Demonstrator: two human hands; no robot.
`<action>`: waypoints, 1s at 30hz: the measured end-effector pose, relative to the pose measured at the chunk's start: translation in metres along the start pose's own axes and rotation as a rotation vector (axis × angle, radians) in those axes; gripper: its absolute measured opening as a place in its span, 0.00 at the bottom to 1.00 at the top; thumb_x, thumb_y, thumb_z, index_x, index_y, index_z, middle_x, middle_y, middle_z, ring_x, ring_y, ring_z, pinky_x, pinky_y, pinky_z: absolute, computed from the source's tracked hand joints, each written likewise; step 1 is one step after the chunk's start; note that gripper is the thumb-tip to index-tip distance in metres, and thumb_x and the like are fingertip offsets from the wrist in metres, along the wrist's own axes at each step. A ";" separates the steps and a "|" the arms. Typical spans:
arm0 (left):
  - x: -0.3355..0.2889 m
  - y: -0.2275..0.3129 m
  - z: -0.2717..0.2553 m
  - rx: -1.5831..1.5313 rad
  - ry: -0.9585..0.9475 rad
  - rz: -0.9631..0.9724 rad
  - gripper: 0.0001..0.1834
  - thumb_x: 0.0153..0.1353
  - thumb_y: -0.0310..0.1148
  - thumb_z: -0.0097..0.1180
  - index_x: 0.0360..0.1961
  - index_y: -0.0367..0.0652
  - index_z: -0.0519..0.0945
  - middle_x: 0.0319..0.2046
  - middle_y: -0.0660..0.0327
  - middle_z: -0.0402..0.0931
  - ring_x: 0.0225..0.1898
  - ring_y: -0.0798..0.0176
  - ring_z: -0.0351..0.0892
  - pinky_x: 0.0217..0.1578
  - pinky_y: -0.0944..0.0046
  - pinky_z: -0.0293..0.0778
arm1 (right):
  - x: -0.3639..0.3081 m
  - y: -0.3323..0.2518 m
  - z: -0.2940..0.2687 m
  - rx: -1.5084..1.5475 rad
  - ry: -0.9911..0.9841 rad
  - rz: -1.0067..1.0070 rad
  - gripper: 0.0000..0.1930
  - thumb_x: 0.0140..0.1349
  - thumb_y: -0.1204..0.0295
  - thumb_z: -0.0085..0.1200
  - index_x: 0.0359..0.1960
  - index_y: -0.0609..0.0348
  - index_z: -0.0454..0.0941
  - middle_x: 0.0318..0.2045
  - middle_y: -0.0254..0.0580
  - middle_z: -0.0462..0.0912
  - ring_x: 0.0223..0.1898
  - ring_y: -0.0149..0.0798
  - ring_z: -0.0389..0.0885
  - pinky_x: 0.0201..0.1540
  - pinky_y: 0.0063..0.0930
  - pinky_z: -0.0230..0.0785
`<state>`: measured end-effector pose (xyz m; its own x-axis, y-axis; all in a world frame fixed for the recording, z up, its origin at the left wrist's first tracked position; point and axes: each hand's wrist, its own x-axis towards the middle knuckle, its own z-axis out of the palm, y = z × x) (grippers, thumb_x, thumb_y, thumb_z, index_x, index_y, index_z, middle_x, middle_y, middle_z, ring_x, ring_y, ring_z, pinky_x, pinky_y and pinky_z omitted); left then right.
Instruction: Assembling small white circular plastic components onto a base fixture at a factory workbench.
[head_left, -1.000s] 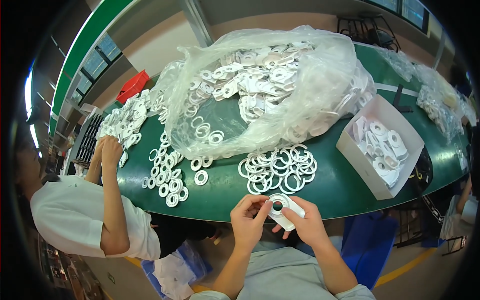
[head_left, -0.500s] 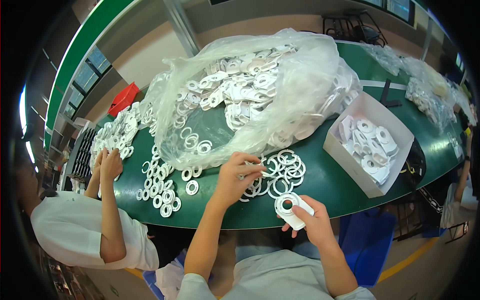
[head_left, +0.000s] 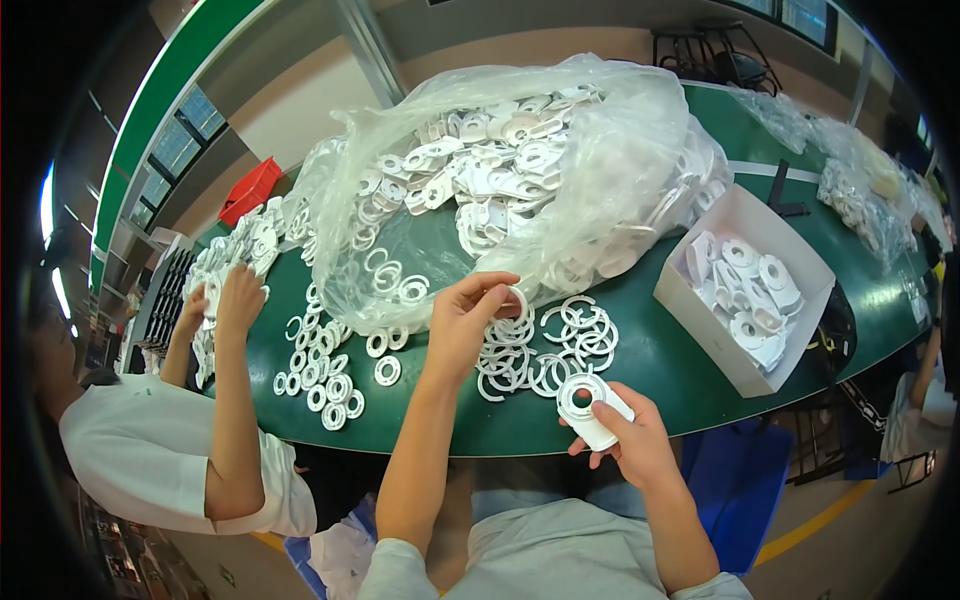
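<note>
My left hand (head_left: 465,318) is above the table, thumb and fingers pinched on a thin white plastic ring (head_left: 520,304). Much of that ring is hidden by the fingertips. Just beyond and below it lies a loose pile of white split rings (head_left: 580,335). Close to the table's near edge, my right hand (head_left: 640,440) grips a flat white plastic part (head_left: 606,430) with a round, ringed hole at one end. The thumb rests on its upper face and the fingers go underneath. The two hands are apart.
A big clear plastic bag (head_left: 610,150) full of white parts spreads across the green table (head_left: 440,420). On the right stands a white box (head_left: 690,320) of similar parts. Small white rings (head_left: 330,370) lie at left, beside a co-worker's hands (head_left: 238,300). Behind is a red bin (head_left: 250,190).
My left hand has drawn up and left from the split-ring pile with a ring in its fingers. My right hand still holds the white part, slightly turned. The co-worker's hands have shifted.
</note>
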<state>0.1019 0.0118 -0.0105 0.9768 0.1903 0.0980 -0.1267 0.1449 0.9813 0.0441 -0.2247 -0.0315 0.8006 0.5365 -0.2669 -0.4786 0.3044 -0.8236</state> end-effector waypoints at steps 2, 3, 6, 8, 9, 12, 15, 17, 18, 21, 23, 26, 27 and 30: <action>-0.001 0.004 0.006 -0.021 -0.006 0.003 0.09 0.63 0.24 0.50 0.41 0.32 0.78 0.28 0.58 0.78 0.31 0.65 0.81 0.33 0.68 0.78 | -0.001 0.000 -0.002 0.006 0.014 0.000 0.13 0.67 0.73 0.43 0.49 0.66 0.69 0.37 0.54 0.82 0.25 0.40 0.83 0.16 0.21 0.72; -0.002 0.006 0.009 -0.041 -0.008 0.007 0.08 0.63 0.24 0.50 0.40 0.32 0.77 0.28 0.58 0.78 0.30 0.65 0.81 0.31 0.68 0.79 | -0.001 0.000 -0.002 0.000 0.003 0.014 0.14 0.68 0.71 0.42 0.50 0.66 0.69 0.38 0.54 0.81 0.26 0.41 0.84 0.17 0.22 0.73; -0.016 0.021 0.023 -0.019 -0.042 -0.058 0.08 0.61 0.22 0.51 0.41 0.32 0.77 0.28 0.58 0.77 0.26 0.66 0.81 0.21 0.71 0.75 | -0.002 -0.001 -0.007 0.026 -0.013 0.030 0.16 0.69 0.67 0.40 0.51 0.66 0.68 0.39 0.55 0.81 0.28 0.42 0.84 0.19 0.23 0.74; -0.025 0.016 0.015 0.076 -0.042 -0.079 0.09 0.60 0.21 0.52 0.41 0.32 0.77 0.29 0.58 0.77 0.24 0.67 0.80 0.17 0.72 0.72 | -0.003 -0.002 -0.005 0.022 -0.046 0.029 0.19 0.71 0.63 0.36 0.51 0.67 0.68 0.40 0.55 0.81 0.29 0.43 0.84 0.22 0.26 0.76; -0.030 0.013 0.013 0.168 -0.036 -0.094 0.09 0.58 0.20 0.53 0.41 0.32 0.76 0.29 0.58 0.77 0.22 0.68 0.80 0.14 0.73 0.68 | -0.002 -0.001 -0.005 0.030 -0.037 0.028 0.19 0.71 0.63 0.36 0.51 0.67 0.68 0.40 0.55 0.81 0.29 0.43 0.84 0.22 0.26 0.76; -0.043 0.009 0.016 0.214 -0.091 -0.080 0.12 0.54 0.18 0.58 0.41 0.34 0.79 0.28 0.60 0.77 0.18 0.74 0.76 0.12 0.77 0.62 | -0.002 0.000 0.000 0.058 -0.080 0.048 0.19 0.71 0.63 0.36 0.52 0.67 0.68 0.40 0.55 0.81 0.30 0.44 0.84 0.22 0.27 0.77; -0.052 0.010 0.024 0.252 -0.132 -0.013 0.10 0.52 0.19 0.62 0.38 0.37 0.82 0.25 0.64 0.77 0.16 0.77 0.72 0.12 0.78 0.58 | -0.002 0.001 0.003 0.091 -0.111 0.059 0.19 0.71 0.63 0.36 0.53 0.67 0.68 0.40 0.55 0.81 0.31 0.45 0.84 0.22 0.27 0.78; -0.056 0.014 0.033 0.248 -0.115 -0.093 0.06 0.52 0.20 0.62 0.32 0.35 0.82 0.26 0.65 0.77 0.16 0.78 0.71 0.12 0.78 0.58 | -0.001 0.001 0.002 0.092 -0.105 0.060 0.20 0.71 0.63 0.35 0.53 0.67 0.67 0.40 0.55 0.80 0.31 0.45 0.84 0.22 0.28 0.78; -0.057 0.013 0.034 0.271 -0.122 -0.118 0.04 0.50 0.22 0.65 0.28 0.35 0.83 0.26 0.66 0.78 0.17 0.79 0.69 0.15 0.78 0.58 | -0.001 0.002 0.001 0.093 -0.103 0.061 0.20 0.71 0.63 0.35 0.53 0.67 0.67 0.40 0.55 0.80 0.31 0.46 0.84 0.22 0.28 0.78; -0.057 0.004 0.028 0.417 -0.310 0.121 0.06 0.48 0.23 0.66 0.28 0.37 0.83 0.25 0.66 0.78 0.19 0.79 0.68 0.18 0.77 0.59 | -0.002 0.004 0.000 0.096 -0.110 0.048 0.20 0.71 0.62 0.35 0.53 0.67 0.67 0.40 0.54 0.80 0.31 0.46 0.84 0.22 0.28 0.78; -0.059 0.006 0.033 0.418 -0.323 0.132 0.07 0.46 0.24 0.68 0.28 0.39 0.83 0.25 0.66 0.77 0.20 0.78 0.67 0.19 0.76 0.59 | -0.002 0.004 0.000 0.098 -0.109 0.046 0.20 0.71 0.62 0.35 0.53 0.67 0.67 0.39 0.53 0.80 0.31 0.46 0.84 0.22 0.28 0.78; -0.059 0.007 0.036 0.490 -0.353 0.181 0.07 0.45 0.25 0.69 0.28 0.41 0.84 0.25 0.66 0.74 0.21 0.76 0.69 0.20 0.75 0.60 | -0.002 0.005 0.002 0.105 -0.112 0.054 0.20 0.71 0.61 0.35 0.52 0.66 0.67 0.39 0.52 0.80 0.31 0.46 0.84 0.22 0.28 0.78; -0.059 0.007 0.036 0.532 -0.367 0.218 0.07 0.44 0.25 0.69 0.28 0.42 0.84 0.25 0.66 0.73 0.22 0.75 0.69 0.20 0.75 0.61 | -0.002 0.005 0.002 0.112 -0.116 0.066 0.20 0.71 0.61 0.35 0.52 0.66 0.67 0.39 0.52 0.80 0.31 0.46 0.84 0.22 0.28 0.78; -0.058 0.007 0.037 0.582 -0.388 0.249 0.08 0.43 0.26 0.69 0.28 0.43 0.85 0.25 0.66 0.71 0.22 0.73 0.70 0.21 0.73 0.64 | -0.002 0.005 0.003 0.118 -0.133 0.069 0.20 0.71 0.62 0.36 0.52 0.66 0.67 0.40 0.52 0.80 0.31 0.46 0.84 0.22 0.28 0.78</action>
<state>0.0509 -0.0343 -0.0029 0.9354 -0.2223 0.2750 -0.3461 -0.4160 0.8409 0.0388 -0.2223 -0.0338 0.7133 0.6563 -0.2458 -0.5760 0.3492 -0.7391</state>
